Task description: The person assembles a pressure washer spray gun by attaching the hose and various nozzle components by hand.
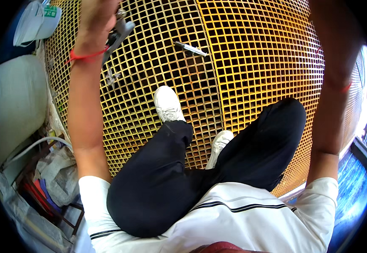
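Note:
My left hand (97,21) reaches up to the top edge, a red string round its wrist. Its fingers are mostly cut off. Right beside it, partly behind the wrist, is a grey and dark metal tool (124,33) with a curved arm; whether I hold it I cannot make out. My right hand (335,29) is a dark shape at the upper right, its fingers outside the picture. On the yellow grating (251,55) between my arms lies a slim silver-and-white tube (191,48), shaped like a syringe. A small pale scrap (111,78) sits below the tool.
My white shoes (167,103) stand on the grating, which has a seam down its middle. Along the left are a white bucket (44,23), a large pale container (16,109), a white hose (35,147) and crumpled plastic (59,175). A blue surface (354,198) lies at the right.

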`<state>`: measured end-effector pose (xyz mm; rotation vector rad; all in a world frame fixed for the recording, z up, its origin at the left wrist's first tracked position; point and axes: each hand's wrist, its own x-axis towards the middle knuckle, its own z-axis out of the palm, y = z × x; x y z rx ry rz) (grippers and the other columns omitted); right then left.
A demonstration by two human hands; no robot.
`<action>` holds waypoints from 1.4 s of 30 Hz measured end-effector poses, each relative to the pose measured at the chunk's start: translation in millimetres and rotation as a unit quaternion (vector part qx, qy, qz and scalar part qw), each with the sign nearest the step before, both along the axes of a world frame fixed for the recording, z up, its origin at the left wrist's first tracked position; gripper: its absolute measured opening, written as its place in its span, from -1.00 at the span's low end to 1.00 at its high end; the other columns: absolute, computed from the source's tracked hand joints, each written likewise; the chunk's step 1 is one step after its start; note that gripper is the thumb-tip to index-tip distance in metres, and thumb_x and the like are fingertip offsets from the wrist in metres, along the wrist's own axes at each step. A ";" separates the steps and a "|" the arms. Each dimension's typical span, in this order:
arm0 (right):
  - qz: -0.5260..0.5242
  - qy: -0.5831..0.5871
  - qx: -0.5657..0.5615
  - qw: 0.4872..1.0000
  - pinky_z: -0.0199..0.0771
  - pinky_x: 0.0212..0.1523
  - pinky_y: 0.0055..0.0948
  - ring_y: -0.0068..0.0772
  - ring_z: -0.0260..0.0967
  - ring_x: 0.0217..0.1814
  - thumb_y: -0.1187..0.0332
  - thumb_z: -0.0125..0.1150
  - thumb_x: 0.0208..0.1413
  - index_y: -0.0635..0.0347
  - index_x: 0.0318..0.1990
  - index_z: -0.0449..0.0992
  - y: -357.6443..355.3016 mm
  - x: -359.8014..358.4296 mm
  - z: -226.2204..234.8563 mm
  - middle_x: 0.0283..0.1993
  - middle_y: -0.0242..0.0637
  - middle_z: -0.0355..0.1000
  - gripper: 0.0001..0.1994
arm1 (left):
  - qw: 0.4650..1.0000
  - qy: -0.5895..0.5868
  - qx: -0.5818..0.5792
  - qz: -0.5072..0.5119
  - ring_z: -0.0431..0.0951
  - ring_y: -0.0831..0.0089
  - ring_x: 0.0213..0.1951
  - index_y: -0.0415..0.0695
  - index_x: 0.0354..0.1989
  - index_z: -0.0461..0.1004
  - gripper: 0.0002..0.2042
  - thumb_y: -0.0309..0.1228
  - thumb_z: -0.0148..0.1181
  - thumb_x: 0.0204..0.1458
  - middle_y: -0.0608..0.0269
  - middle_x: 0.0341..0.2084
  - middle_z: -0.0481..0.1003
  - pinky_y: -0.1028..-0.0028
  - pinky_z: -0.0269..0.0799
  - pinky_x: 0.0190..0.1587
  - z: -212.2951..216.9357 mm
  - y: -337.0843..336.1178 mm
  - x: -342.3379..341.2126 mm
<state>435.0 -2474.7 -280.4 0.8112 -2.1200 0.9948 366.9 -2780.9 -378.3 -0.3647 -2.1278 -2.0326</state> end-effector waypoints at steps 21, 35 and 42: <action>0.175 -0.402 0.484 0.758 0.51 0.10 -0.16 -0.05 0.45 0.10 0.56 0.17 -0.13 -0.01 0.07 0.48 -34.4 4.9 -328.4 0.00 -0.23 0.45 -0.50 | 0.970 -0.208 0.108 -0.065 0.04 0.79 -0.66 0.14 -0.58 0.50 -0.71 -0.28 0.31 0.24 0.70 -0.71 0.20 0.60 -0.12 -0.57 -32.0 3.2 21.7; 0.197 -0.726 -0.222 0.620 0.60 0.13 -0.26 -0.44 0.55 -0.16 0.01 -0.05 0.42 0.17 0.11 0.55 -56.1 37.4 -167.8 -0.24 -0.34 0.36 -0.56 | 0.964 -0.198 0.133 -0.120 0.08 0.82 -0.67 0.16 -0.59 0.45 -0.68 -0.32 0.30 0.26 0.72 -0.71 0.21 0.64 -0.09 -0.59 -45.5 -12.6 26.1; 0.221 -0.611 -0.191 0.736 0.62 -0.25 -0.39 -0.47 0.53 -0.44 -0.41 -0.59 0.36 0.18 -0.28 0.54 -84.9 20.1 -114.0 -0.50 -0.33 0.50 -0.13 | 0.977 -0.178 0.071 -0.092 0.06 0.78 -0.68 0.14 -0.66 0.39 -0.62 -0.23 0.32 0.24 0.68 -0.74 0.20 0.58 -0.10 -0.59 13.9 8.3 41.2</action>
